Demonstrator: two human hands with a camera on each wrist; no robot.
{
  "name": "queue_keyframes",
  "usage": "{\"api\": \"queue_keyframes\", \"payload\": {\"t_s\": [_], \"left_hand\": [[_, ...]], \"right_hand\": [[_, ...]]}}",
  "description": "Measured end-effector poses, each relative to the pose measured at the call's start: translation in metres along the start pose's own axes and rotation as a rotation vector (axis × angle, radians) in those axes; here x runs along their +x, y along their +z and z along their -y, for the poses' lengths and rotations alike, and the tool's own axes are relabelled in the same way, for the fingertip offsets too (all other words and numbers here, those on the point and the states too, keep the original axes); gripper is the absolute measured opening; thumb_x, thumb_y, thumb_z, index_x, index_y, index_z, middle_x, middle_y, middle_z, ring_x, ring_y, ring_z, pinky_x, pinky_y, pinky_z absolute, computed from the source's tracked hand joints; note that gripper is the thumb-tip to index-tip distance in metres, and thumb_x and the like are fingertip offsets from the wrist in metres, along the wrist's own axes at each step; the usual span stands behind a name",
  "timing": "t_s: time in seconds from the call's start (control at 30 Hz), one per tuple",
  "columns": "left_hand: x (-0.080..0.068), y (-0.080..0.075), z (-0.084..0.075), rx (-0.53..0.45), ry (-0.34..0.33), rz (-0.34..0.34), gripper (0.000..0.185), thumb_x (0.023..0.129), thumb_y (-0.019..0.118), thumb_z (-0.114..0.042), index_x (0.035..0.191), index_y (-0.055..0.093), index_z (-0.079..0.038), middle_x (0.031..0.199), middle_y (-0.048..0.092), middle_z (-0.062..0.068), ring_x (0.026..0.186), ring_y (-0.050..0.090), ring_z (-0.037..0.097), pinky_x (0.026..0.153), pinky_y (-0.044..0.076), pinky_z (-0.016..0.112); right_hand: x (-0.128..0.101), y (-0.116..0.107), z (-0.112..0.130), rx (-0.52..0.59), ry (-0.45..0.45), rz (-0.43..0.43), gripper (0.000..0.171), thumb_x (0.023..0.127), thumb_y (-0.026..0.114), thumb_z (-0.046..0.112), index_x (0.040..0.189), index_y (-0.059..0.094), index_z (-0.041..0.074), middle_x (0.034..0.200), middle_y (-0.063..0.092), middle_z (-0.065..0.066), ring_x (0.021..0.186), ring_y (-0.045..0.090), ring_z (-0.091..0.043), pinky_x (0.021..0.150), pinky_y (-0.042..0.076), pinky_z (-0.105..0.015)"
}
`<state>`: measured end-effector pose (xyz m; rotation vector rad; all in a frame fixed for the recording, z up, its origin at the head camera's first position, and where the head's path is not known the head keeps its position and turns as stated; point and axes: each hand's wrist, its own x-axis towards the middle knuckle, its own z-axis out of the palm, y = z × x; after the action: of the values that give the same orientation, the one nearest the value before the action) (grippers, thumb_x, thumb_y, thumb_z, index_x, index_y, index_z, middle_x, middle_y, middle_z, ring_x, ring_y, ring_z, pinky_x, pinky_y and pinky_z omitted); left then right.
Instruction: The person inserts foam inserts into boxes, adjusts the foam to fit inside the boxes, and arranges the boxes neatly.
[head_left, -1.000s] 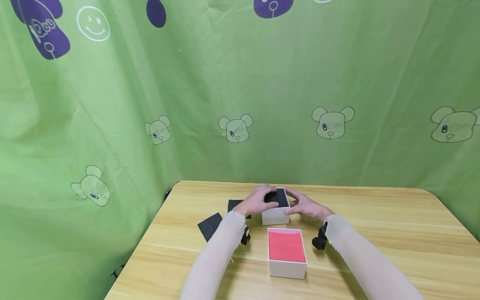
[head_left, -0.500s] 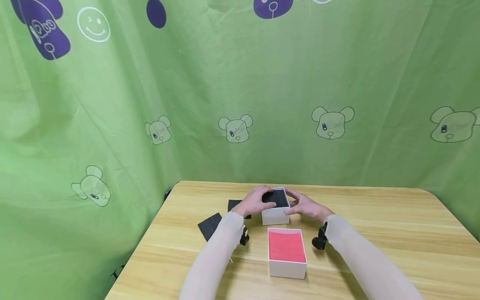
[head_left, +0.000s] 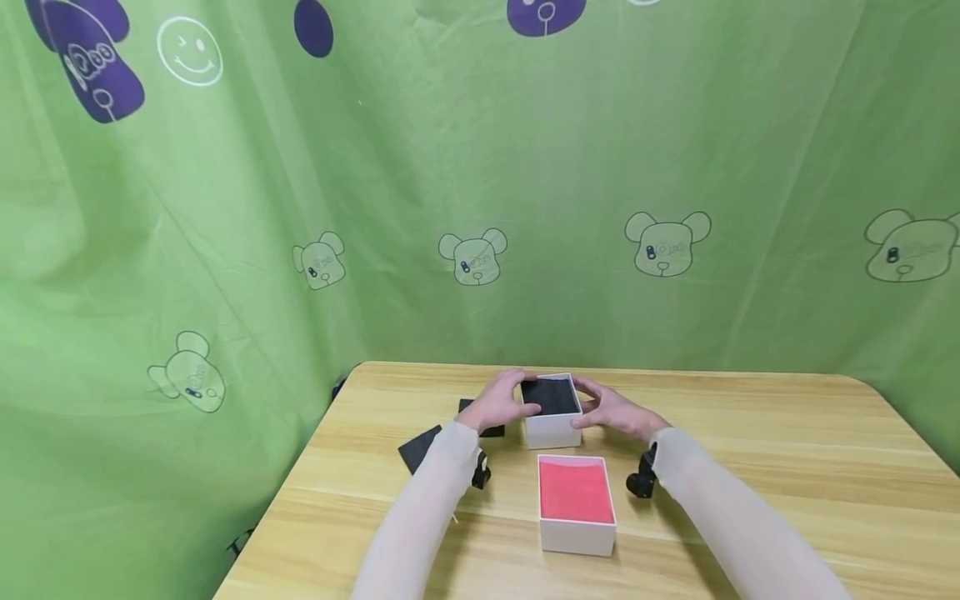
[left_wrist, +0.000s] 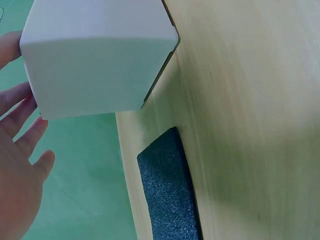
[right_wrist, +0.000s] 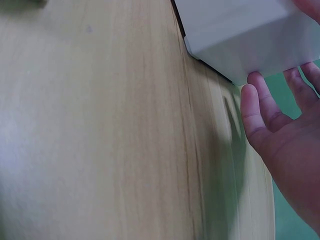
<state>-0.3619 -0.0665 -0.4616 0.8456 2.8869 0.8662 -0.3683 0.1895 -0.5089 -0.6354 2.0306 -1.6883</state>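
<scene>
In the head view, a white box [head_left: 552,432] stands at the table's far middle, and black foam [head_left: 551,396] shows in its top. My left hand [head_left: 497,402] is at the left rim, thumb beside the foam and fingers towards the far corner. In the left wrist view these fingers lie against the white wall. With my right hand [head_left: 609,412] I hold the right side, thumb at the near corner and forefinger towards the far one. The right wrist view shows its fingertips along the side wall. Closer to me stands another white box [head_left: 577,537] with a red sheet [head_left: 574,492] inside.
Two black foam pieces, one farther [head_left: 492,431] and one nearer [head_left: 420,448], lie on the wooden table [head_left: 765,467] left of the boxes, partly behind my left arm. A green curtain [head_left: 570,167] hangs behind the table. Black cameras sit under both wrists.
My left hand has drawn back leftwards from above the foam, so more of the foam shows. The right hand stays at the same side of the box.
</scene>
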Motion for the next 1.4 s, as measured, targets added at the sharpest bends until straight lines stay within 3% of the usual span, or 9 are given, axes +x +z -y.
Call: {"api": "queue_keyframes", "payload": {"t_s": [0.37,0.8,0.97,1.4], "left_hand": [[-0.003,-0.004,0.004,-0.021,-0.006,-0.007,0.05,0.085,0.069,-0.026,0.13,0.055,-0.009,0.132,0.053,0.004,0.126,0.043,0.02,0.106,0.033,0.032],[0.007,-0.005,-0.008,0.146,-0.073,0.048,0.056,0.079,0.075,-0.03,0.128,0.058,-0.01,0.124,0.059,0.002,0.114,0.052,0.016,0.099,0.04,0.029],[0.009,-0.006,-0.011,0.219,-0.05,0.069,0.052,0.081,0.073,-0.038,0.125,0.06,-0.012,0.121,0.061,0.0,0.11,0.053,0.015,0.096,0.041,0.03],[0.017,0.001,-0.017,0.222,0.048,0.092,0.054,0.082,0.07,-0.046,0.124,0.061,-0.014,0.12,0.062,-0.004,0.111,0.053,0.012,0.101,0.032,0.031]], "right_hand": [[0.0,0.001,0.0,0.0,-0.006,0.001,0.099,0.08,0.074,0.008,0.15,0.004,0.0,0.154,0.003,-0.024,0.131,0.03,-0.046,0.107,0.021,-0.056],[-0.001,0.002,0.0,-0.003,-0.001,-0.009,0.098,0.081,0.074,0.007,0.151,0.005,0.001,0.154,0.003,-0.023,0.131,0.03,-0.046,0.108,0.021,-0.056],[-0.002,0.002,0.002,0.003,-0.004,-0.005,0.098,0.08,0.074,0.007,0.15,0.005,0.0,0.154,0.003,-0.023,0.13,0.031,-0.046,0.107,0.023,-0.055],[-0.002,0.001,0.003,-0.003,-0.005,-0.001,0.097,0.081,0.074,0.009,0.151,0.007,0.002,0.154,0.006,-0.023,0.13,0.033,-0.045,0.105,0.03,-0.051]]}}
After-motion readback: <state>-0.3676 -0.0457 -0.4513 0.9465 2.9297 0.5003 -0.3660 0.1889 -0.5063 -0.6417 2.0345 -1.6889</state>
